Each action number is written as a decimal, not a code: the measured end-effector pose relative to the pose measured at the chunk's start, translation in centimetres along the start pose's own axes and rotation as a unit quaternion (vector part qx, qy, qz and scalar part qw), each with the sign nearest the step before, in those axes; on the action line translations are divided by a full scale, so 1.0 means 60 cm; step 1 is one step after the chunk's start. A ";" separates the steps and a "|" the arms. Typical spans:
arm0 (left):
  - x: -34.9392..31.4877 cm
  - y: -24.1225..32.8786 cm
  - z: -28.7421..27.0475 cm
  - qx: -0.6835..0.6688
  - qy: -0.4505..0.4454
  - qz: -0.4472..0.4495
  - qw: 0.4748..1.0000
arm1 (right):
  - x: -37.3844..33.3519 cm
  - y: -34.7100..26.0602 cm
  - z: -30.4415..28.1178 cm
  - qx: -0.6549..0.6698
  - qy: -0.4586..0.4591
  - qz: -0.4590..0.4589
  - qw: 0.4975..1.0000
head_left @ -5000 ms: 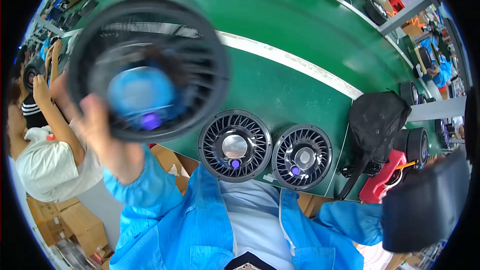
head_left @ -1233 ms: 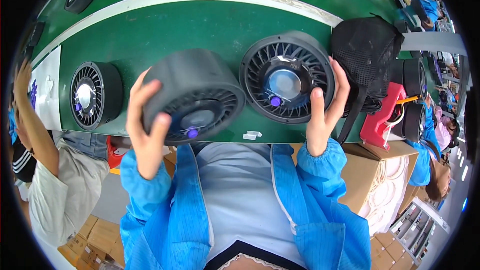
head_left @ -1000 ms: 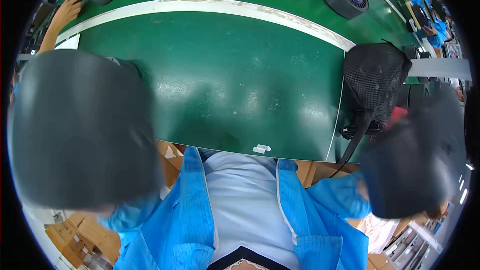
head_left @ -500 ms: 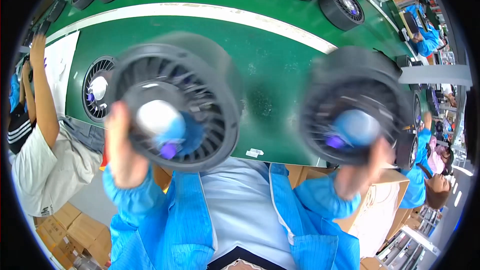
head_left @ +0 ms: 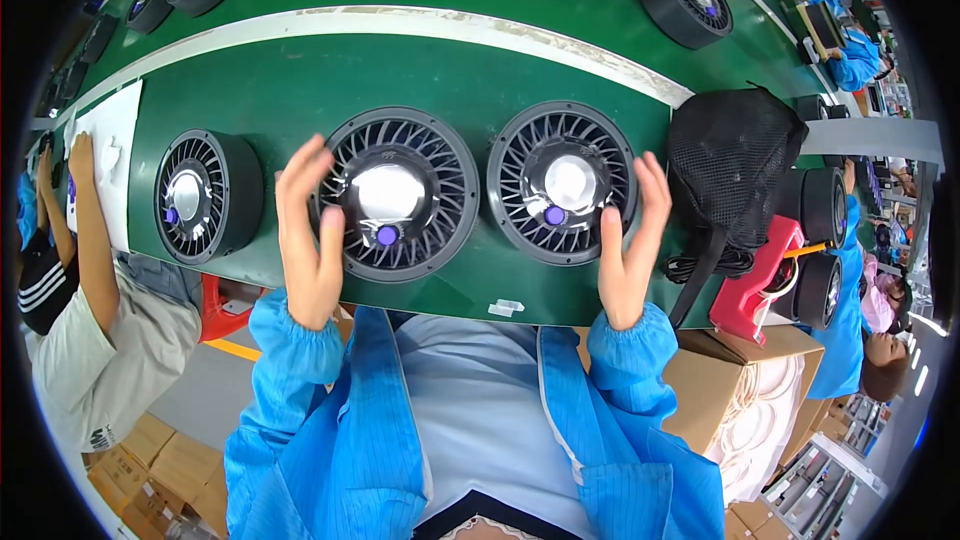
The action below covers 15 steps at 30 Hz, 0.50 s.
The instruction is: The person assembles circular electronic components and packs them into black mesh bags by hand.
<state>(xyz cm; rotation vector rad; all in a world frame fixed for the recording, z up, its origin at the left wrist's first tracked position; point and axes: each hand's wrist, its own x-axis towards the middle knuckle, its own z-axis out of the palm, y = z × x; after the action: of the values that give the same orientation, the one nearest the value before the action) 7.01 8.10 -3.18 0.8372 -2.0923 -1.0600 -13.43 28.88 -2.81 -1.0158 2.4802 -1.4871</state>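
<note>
From my remote view, both hands stand with thumb and fingers parted. The left wheel [head_left: 402, 196] lies on the green table [head_left: 245, 90] just right of the left hand [head_left: 312, 265]; the right wheel [head_left: 562, 183], just left of the right hand [head_left: 628, 265]. I cannot tell whether either hand touches. Fingers hide part of each rim [head_left: 471, 196]; glare whitens the hubs [head_left: 388, 190].

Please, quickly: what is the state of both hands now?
Left hand: open, at the left side of a round black spoked wheel.
Right hand: open, at the right side of a second round black spoked wheel.
</note>
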 end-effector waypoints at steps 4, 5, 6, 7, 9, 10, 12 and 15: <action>-0.039 0.005 -0.024 0.178 -0.147 0.189 0.954 | -0.024 -0.025 -0.014 -0.131 -0.111 -0.120 0.978; -0.052 0.005 -0.015 0.192 -0.137 0.199 0.951 | -0.030 -0.029 -0.014 -0.155 -0.167 -0.148 0.962; -0.060 0.004 -0.002 0.204 -0.125 0.211 0.948 | -0.033 -0.028 -0.011 -0.152 -0.169 -0.150 0.962; -0.065 0.001 0.002 0.216 -0.113 0.222 0.944 | -0.036 -0.024 -0.007 -0.171 -0.167 -0.160 0.958; -0.063 -0.005 -0.002 0.216 -0.111 0.214 0.946 | -0.040 -0.017 -0.001 -0.213 -0.158 -0.180 0.947; -0.060 -0.008 -0.002 0.213 -0.109 0.209 0.948 | -0.039 -0.015 0.001 -0.214 -0.158 -0.181 0.947; -0.056 -0.012 -0.005 0.204 -0.108 0.208 0.950 | -0.038 -0.011 0.002 -0.231 -0.162 -0.182 0.942; -0.050 0.003 -0.010 0.221 -0.111 0.211 0.946 | -0.033 -0.021 -0.003 -0.257 -0.148 -0.179 0.938</action>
<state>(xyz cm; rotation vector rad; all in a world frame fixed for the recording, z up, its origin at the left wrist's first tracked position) 9.20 10.21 -3.49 0.4385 -2.6009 -0.4780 -11.33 29.73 -2.19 -1.7042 2.5972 -0.6492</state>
